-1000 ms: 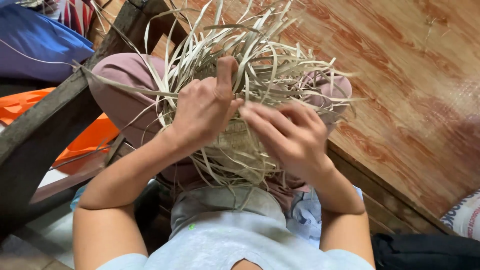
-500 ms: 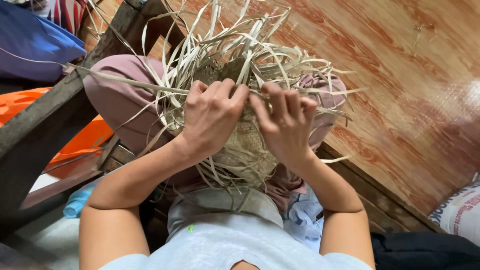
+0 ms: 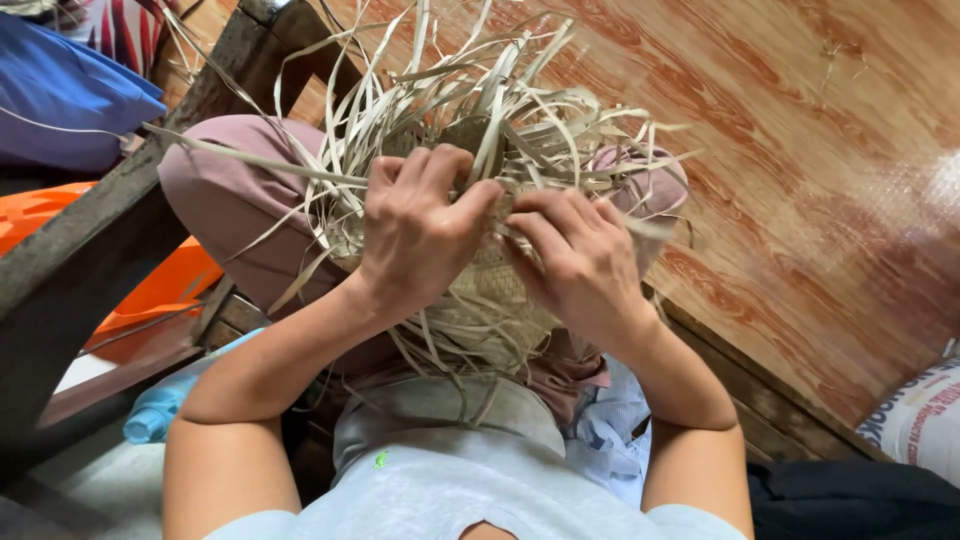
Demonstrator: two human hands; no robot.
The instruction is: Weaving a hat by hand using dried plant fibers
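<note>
Hands (image 3: 415, 235) (image 3: 580, 260) gripping woven straw mat (image 3: 490, 300), loose flat strips (image 3: 480, 90)

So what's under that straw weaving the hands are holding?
Under the straw weaving are the person's bent knees in pink trousers. The lap right beneath is covered by strips and both hands.

Half-woven straw piece (image 3: 490, 290) on lap, loose strips splayed outward.

One package in view: a white woven sack (image 3: 918, 418) at the right edge, lying on the wooden floor (image 3: 800, 150), bulging and cut off by the frame. It bears dark printed lettering on its near side. No signs or screens visible.
</note>
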